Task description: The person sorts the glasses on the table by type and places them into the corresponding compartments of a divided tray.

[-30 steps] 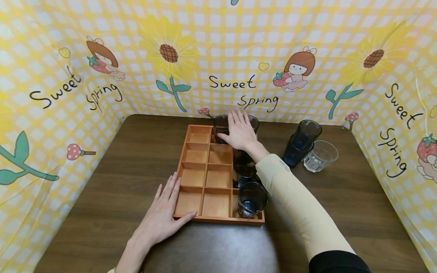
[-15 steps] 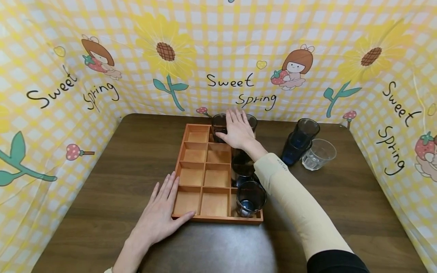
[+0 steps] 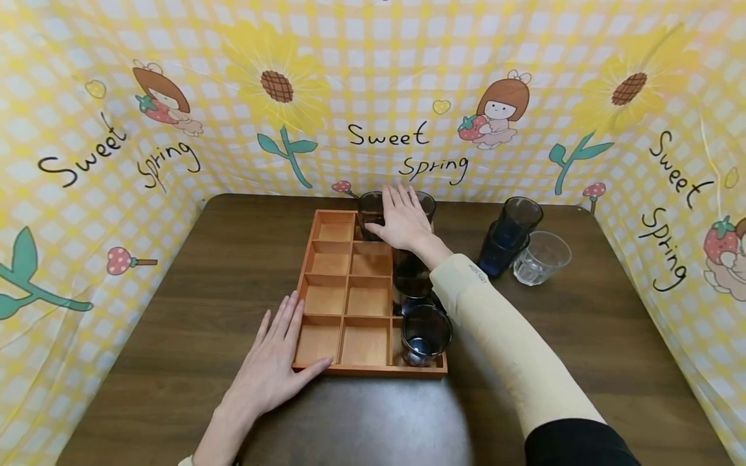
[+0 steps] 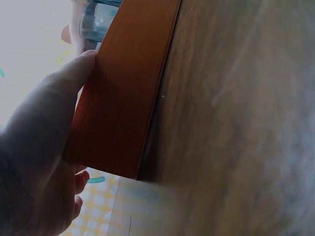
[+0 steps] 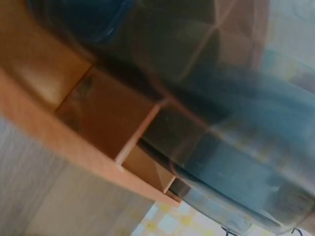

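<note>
A wooden compartment tray (image 3: 370, 371) lies on the table. My left hand (image 3: 265, 369) rests along its near left corner, fingers straight on the left side, thumb at the front edge. At the far end, my right hand (image 3: 403, 223) lies with extended fingers over two dark glasses, a left one (image 3: 370, 206) and a right one (image 3: 428, 205); it partly hides both. Down the right column stand a dark glass (image 3: 410, 285), partly covered by my sleeve, and a nearer one (image 3: 427, 333) in the front corner. Blurred dark glass (image 5: 256, 167) fills much of the right wrist view.
Right of the tray, dark blue glasses (image 3: 506, 236) stand close together, perhaps stacked, beside a clear glass (image 3: 542, 259). Yellow checked cloth (image 3: 384, 71) walls in the back and sides of the brown table (image 3: 157, 382).
The view shifts slightly. Both hands keep their places on the tray and glasses; nothing else visibly moves.
</note>
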Available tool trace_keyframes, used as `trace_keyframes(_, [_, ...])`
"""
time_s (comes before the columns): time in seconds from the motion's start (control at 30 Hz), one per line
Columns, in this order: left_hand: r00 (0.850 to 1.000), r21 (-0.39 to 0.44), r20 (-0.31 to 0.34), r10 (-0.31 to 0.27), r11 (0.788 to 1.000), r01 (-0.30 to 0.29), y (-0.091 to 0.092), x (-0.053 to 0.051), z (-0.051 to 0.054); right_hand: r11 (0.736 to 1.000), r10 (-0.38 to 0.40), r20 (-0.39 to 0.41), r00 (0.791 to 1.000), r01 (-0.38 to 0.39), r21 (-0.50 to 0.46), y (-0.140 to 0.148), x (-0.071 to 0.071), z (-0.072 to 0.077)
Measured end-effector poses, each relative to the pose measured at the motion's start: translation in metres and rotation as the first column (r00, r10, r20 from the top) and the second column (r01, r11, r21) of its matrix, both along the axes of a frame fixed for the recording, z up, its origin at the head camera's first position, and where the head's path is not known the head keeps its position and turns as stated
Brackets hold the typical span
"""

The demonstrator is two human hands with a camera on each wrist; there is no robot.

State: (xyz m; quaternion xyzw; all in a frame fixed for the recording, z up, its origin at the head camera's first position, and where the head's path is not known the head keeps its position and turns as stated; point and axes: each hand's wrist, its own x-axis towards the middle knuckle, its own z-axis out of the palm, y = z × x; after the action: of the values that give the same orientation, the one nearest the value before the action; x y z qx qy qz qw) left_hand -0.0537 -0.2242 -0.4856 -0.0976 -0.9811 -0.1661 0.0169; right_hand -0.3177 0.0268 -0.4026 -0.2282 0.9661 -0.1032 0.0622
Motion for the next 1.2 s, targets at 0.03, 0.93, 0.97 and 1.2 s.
trace_keyframes(0.03, [1.0,0.002,-0.003,0.001,1.0,-0.001,0.0,-0.001,0.0,1.0,0.01,0.009,1.0,-0.01,-0.027,0.001,-0.001,0.002])
trace_keyframes(0.93, [1.0,0.012,0.025,-0.005,1.0,0.005,0.001,0.001,0.003,0.888,-0.22,-0.013,0.975,0.195,-0.417,0.18,0.053,0.017])
trace_keyframes(0.97, [1.0,0.013,0.022,-0.007,1.0,0.007,0.001,0.0,0.003,0.895,-0.229,-0.024,0.973,0.2,-0.399,0.185,0.055,0.016])
trace_keyframes(1.2, [1.0,0.007,0.012,-0.016,1.0,0.016,0.001,-0.001,0.004,0.931,-0.247,-0.064,0.967,0.219,-0.292,0.207,0.061,0.005])
